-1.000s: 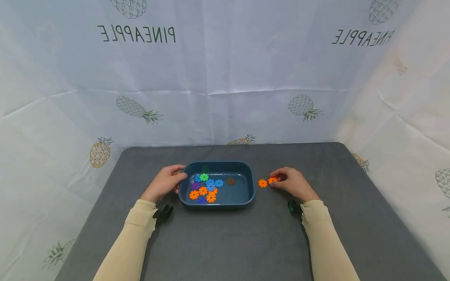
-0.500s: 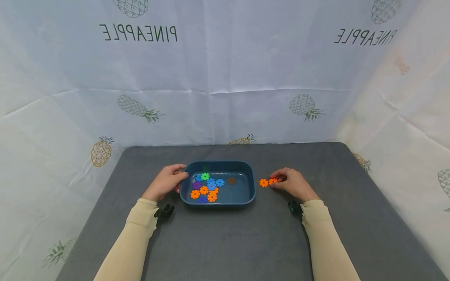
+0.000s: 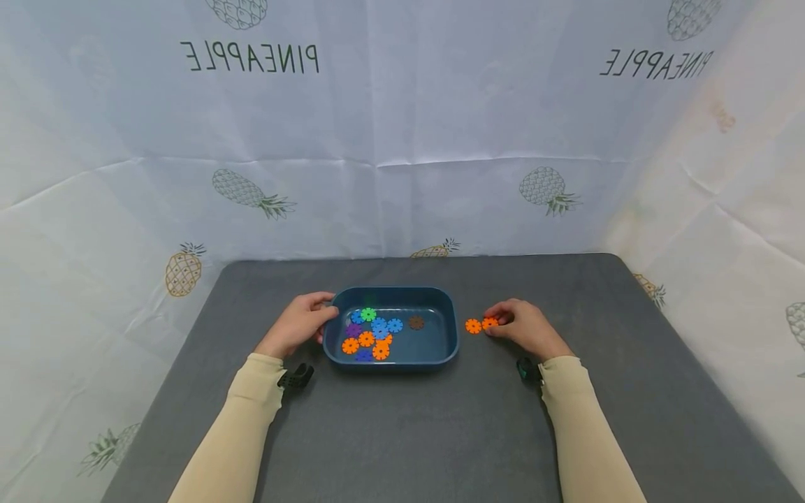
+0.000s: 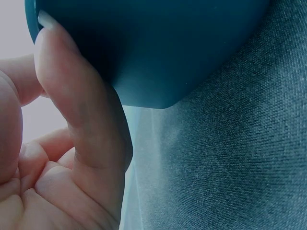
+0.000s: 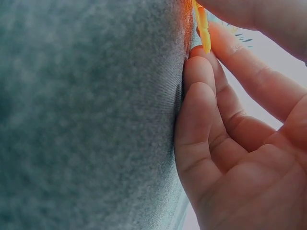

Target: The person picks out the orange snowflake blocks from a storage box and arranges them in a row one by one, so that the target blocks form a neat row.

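In the head view, my left hand (image 3: 300, 324) grips the left end of a dark blue tray (image 3: 434, 353), thumb at the rim. The left wrist view shows the thumb (image 4: 72, 81) against the tray wall (image 4: 158, 52). Right of the tray, my right hand (image 3: 525, 327) pinches an orange notched disc (image 3: 490, 322) between thumb and index finger, low over the table. Only the edge of that disc (image 5: 204, 33) shows in the right wrist view. Beside it, another orange notched disc (image 3: 473, 326) lies flat; whether the two touch I cannot tell.
Several notched discs in blue, green, purple and orange lie mostly in the tray's left half, some overlapping. A brown disc (image 3: 416, 323) sits alone farther right. Under everything is a dark grey table (image 3: 402, 433), with a pineapple-print cloth (image 3: 402, 126) hanging behind it.
Both hands and the tray stay nearly as they were. The pinched orange disc has come very slightly closer to the loose one; the whole head view has shifted a little.
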`<state>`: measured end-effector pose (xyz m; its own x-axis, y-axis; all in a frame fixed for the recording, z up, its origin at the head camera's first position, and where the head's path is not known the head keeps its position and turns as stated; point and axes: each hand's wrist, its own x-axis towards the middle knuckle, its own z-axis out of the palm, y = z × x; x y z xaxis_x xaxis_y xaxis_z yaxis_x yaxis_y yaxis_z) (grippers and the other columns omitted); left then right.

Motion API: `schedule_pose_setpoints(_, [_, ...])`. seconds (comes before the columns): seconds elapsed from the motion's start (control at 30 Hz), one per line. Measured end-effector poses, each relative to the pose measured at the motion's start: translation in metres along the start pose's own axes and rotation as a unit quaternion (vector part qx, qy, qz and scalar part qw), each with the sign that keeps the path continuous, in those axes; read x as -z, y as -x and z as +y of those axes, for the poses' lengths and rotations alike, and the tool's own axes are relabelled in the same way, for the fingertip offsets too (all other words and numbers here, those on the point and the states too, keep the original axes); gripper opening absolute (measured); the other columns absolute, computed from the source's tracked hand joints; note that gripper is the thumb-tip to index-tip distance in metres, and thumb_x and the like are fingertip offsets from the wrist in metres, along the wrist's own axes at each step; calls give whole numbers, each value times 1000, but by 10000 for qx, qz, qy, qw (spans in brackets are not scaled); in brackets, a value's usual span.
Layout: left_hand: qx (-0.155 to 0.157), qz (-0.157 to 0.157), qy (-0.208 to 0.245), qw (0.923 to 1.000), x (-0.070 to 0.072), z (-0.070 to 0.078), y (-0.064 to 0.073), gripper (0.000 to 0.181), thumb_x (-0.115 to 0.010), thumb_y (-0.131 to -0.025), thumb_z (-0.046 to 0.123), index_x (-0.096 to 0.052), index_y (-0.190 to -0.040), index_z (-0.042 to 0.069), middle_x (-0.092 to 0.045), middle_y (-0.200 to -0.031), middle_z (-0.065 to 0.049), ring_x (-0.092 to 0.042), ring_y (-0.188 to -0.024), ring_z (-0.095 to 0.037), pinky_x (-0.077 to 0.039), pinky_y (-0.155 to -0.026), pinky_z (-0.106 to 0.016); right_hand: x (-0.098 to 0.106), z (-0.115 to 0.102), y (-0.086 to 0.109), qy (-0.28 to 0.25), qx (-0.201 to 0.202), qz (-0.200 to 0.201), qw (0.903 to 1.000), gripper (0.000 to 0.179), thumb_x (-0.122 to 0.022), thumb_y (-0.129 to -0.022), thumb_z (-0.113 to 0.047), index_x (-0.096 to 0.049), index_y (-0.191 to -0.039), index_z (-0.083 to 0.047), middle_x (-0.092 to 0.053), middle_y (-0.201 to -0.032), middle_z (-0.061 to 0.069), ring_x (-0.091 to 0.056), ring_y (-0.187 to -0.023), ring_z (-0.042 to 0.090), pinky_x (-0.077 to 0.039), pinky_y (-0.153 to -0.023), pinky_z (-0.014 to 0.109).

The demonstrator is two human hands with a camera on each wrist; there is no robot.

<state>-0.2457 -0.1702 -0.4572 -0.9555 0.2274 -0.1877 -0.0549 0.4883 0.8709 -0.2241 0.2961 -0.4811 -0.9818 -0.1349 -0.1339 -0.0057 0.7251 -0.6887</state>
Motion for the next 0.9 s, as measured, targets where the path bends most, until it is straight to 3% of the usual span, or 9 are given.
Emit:
schedule_pose_setpoints(0.23, [-25, -19, -54, 10000, 1, -2, 1, 59, -65, -107, 26, -51, -158, 1, -59, -76, -4, -59, -61, -19, -62, -63, -35, 1, -2, 1, 39, 76, -31, 10000, 33, -82, -97, -28, -78, -126, -13, -69, -122, 11, -64, -103, 23, -56, -92, 40])
schedule_pose_setpoints(0.43, [-21, -32, 1, 10000, 0, -3, -1, 58, -64, -107, 27, -51, -158, 3, -60, -74, -5, -59, -60, -20, -63, -65, -38, 6, -15, 4, 344, 361, 206, 9985, 34, -79, -99, -26, -76, -130, -12, -70, -126, 12, -66, -107, 26, -59, -94, 48])
schedule_pose_setpoints(0.63, [73, -69, 185, 9998, -1, -6, -2, 58, -65, -107, 27, -52, -158, 4, -60, -74, -4, -59, -60, -19, -63, -65, -36, 8, -49, 4, 589, 927, 260, 9936, 34, -78, -101, -23, -75, -132, -10, -70, -126, 9, -67, -109, 26, -60, -96, 51])
schedule_pose_setpoints(0.9, [-28, -29, 150, 9999, 4, -4, 1, 54, -65, -107, 26, -55, -156, 5, -60, -75, -5, -58, -60, -19, -62, -65, -36, 14, -110, -15, 1025, 1519, -337, 9825, 30, -78, -100, -20, -75, -129, -12, -71, -125, 7, -67, -111, 25, -59, -99, 49])
